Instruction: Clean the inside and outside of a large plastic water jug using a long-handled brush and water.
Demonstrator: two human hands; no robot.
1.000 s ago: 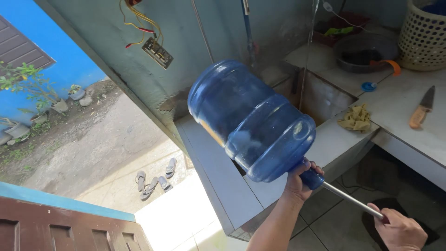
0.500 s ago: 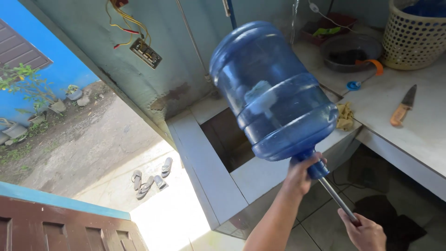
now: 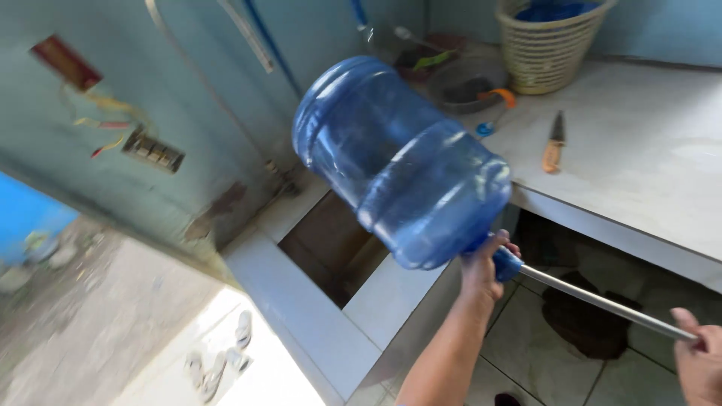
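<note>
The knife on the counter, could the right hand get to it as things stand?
Probably not at once: the right hand grips the metal rod low down, while the knife lies uncovered on the counter.

We see our left forearm (image 3: pixel 451 353) bare from the lower edge of the frame up to the left hand (image 3: pixel 487 267), with no sleeve, watch or band on it. Our right hand (image 3: pixel 699 357), at the lower right corner, is bare too.
</note>
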